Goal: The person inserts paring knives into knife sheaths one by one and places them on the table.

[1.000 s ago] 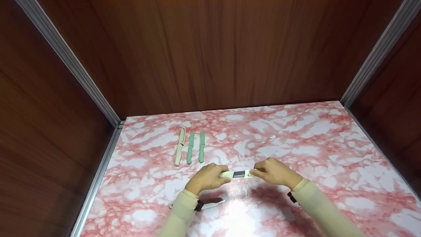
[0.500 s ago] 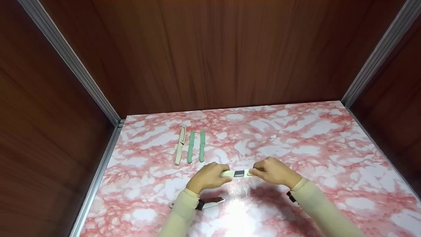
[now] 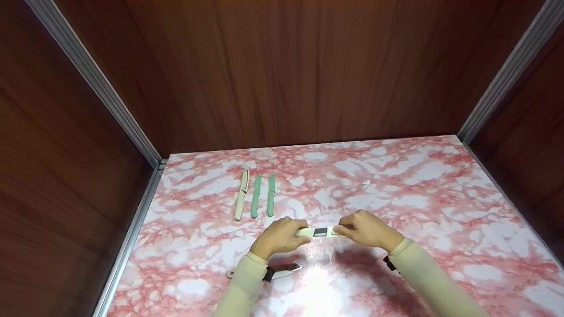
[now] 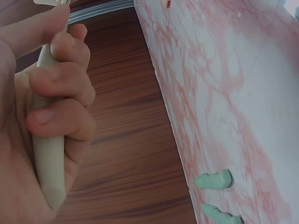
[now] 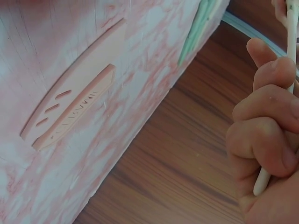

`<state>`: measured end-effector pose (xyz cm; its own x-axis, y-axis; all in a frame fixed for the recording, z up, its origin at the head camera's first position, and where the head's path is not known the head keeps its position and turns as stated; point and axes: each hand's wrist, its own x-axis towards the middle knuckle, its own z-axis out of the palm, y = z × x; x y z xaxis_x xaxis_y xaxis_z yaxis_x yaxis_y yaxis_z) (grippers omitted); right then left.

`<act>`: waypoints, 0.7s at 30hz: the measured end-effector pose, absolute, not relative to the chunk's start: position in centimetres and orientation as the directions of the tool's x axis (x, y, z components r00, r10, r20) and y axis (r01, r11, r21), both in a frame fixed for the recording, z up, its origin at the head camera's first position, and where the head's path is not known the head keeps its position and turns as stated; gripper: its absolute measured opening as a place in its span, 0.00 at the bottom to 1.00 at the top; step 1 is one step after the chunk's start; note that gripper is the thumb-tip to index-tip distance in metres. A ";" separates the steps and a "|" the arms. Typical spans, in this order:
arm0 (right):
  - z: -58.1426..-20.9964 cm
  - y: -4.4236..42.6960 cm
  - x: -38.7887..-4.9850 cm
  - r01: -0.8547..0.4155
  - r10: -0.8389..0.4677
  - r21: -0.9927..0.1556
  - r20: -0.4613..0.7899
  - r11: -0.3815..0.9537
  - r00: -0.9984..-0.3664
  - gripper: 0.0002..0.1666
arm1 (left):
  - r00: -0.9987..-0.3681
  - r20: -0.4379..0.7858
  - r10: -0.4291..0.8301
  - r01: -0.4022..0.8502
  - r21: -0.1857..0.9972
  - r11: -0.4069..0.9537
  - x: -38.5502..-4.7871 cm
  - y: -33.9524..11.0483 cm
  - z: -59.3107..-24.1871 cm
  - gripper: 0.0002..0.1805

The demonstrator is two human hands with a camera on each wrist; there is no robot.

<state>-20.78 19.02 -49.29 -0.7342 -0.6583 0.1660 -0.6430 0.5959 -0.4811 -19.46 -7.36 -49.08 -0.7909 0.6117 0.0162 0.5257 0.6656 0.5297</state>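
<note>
My left hand [image 3: 280, 238] grips the cream handle [image 4: 49, 161] of a knife, fingers curled round it in the left wrist view. At its other end, my right hand [image 3: 371, 231] holds a cream sheath [image 5: 291, 39], pinched by thumb and fingers. Between the hands, a short grey stretch of the blade [image 3: 320, 232] shows. The knife is level above the table. Under my left forearm lies a pale object with a dark, pointed end [image 3: 288, 267], partly hidden by the sleeve.
Two green knives [image 3: 256, 197] and one cream knife [image 3: 240, 196] lie in a row behind my left hand. A pink slotted flat piece [image 5: 56, 109] appears in the right wrist view. Brown wood-look panels [image 3: 282, 75] enclose the marbled table [image 3: 418, 189].
</note>
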 end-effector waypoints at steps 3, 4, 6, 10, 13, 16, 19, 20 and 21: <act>-49.3 19.0 -20.7 -0.631 -0.649 -0.480 0.154 0.609 -0.745 0.18 | -0.791 0.018 0.612 0.524 0.535 0.662 -19.4 -7.4 -49.2 0.08; -49.3 19.0 -20.7 -0.631 -0.649 -0.479 0.154 0.610 -0.745 0.18 | -0.791 0.020 0.612 0.525 0.536 0.661 -19.4 -7.3 -49.2 0.08; -49.3 18.9 -20.8 -0.639 -0.651 -0.473 0.164 0.607 -0.741 0.18 | -0.790 0.024 0.613 0.529 0.532 0.661 -19.4 -7.3 -49.3 0.08; -49.4 18.8 -20.7 -0.652 -0.662 -0.468 0.173 0.596 -0.729 0.19 | -0.789 0.027 0.614 0.532 0.530 0.660 -19.4 -7.2 -49.2 0.08; -49.3 18.8 -20.7 -0.654 -0.663 -0.467 0.175 0.595 -0.728 0.19 | -0.789 0.026 0.614 0.533 0.526 0.663 -19.4 -7.2 -49.2 0.08; -49.3 18.8 -20.8 -0.656 -0.664 -0.464 0.175 0.595 -0.726 0.18 | -0.789 0.029 0.614 0.536 0.521 0.665 -19.4 -7.2 -49.2 0.08; -49.2 18.8 -20.8 -0.660 -0.667 -0.460 0.177 0.594 -0.724 0.18 | -0.788 0.025 0.615 0.535 0.522 0.664 -19.5 -7.2 -49.2 0.08; -49.2 18.8 -20.8 -0.661 -0.668 -0.459 0.176 0.594 -0.723 0.18 | -0.788 0.025 0.615 0.535 0.522 0.664 -19.5 -7.2 -49.2 0.08; -49.2 18.8 -20.8 -0.662 -0.669 -0.458 0.177 0.593 -0.722 0.18 | -0.788 0.025 0.615 0.535 0.523 0.664 -19.5 -7.2 -49.2 0.08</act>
<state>-20.78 18.84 -49.17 -0.7219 -0.6691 0.1766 -0.6618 0.5931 -0.4584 -19.47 -7.18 -49.21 -0.7879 0.6153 0.0253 0.5350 0.6636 0.5228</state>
